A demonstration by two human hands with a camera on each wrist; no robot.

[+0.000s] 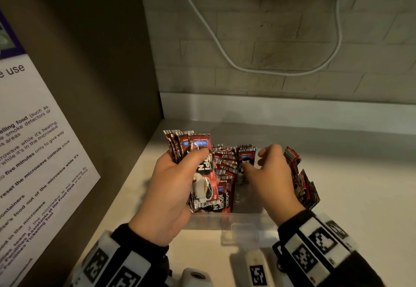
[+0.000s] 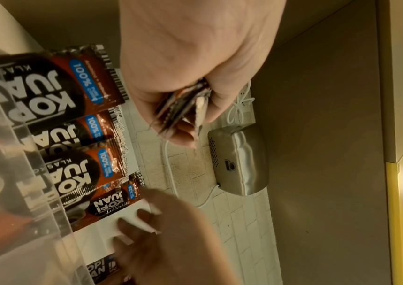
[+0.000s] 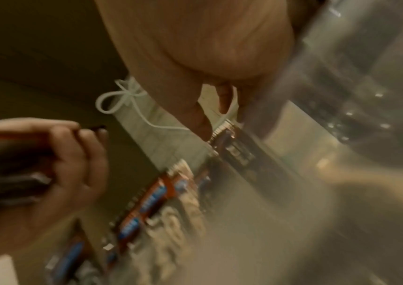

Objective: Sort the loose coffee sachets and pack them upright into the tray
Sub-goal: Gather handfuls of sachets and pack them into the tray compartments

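My left hand [image 1: 193,158] grips a bundle of red coffee sachets [image 1: 203,181], fanned upright over the left end of the clear plastic tray [image 1: 225,220]. The left wrist view shows that bundle edge-on [image 2: 183,108] between thumb and fingers. Several sachets [image 1: 226,167] stand upright in the tray's left compartments. My right hand [image 1: 254,160] hovers over the tray's middle with fingers loosely curled; its thumb tip [image 3: 204,127] touches the top edge of one upright sachet [image 1: 246,158]. More sachets [image 1: 301,183] lean at the tray's right end.
The tray sits on a pale counter [image 1: 360,196] in a corner. A brown side panel with a printed notice [image 1: 33,151] stands on the left. Behind is a brick wall with a white cable [image 1: 225,55] and a steel appliance [image 2: 239,160].
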